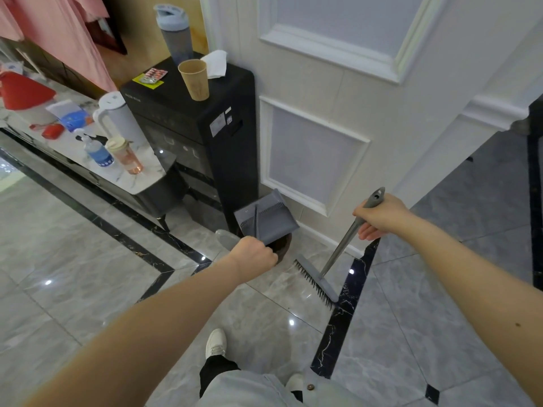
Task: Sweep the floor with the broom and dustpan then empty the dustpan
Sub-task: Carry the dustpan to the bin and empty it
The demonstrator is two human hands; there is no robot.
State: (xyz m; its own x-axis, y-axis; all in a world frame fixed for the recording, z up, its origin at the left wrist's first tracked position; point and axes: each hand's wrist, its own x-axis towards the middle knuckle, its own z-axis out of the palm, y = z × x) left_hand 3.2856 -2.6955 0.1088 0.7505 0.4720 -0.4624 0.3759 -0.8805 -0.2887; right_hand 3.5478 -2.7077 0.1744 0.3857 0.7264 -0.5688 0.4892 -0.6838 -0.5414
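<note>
Risk: dustpan [266, 220] tilted above dark bin [282, 247] near black dispenser [205, 136]; judged emptying step, dirt may miss bin rim and land on floor [88, 259] if tip goes too fast or off-centre. Left hand [255, 255] fisted round dustpan handle. Right hand [380, 215] wrapped round broom [326, 277] handle near top, bristles resting on floor, right of bin

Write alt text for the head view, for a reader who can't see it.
A person's left hand tips a grey plastic dustpan over a dark round bin beside a black water dispenser, while the right hand holds a grey long-handled broom, its bristles on the grey marble floor.
</note>
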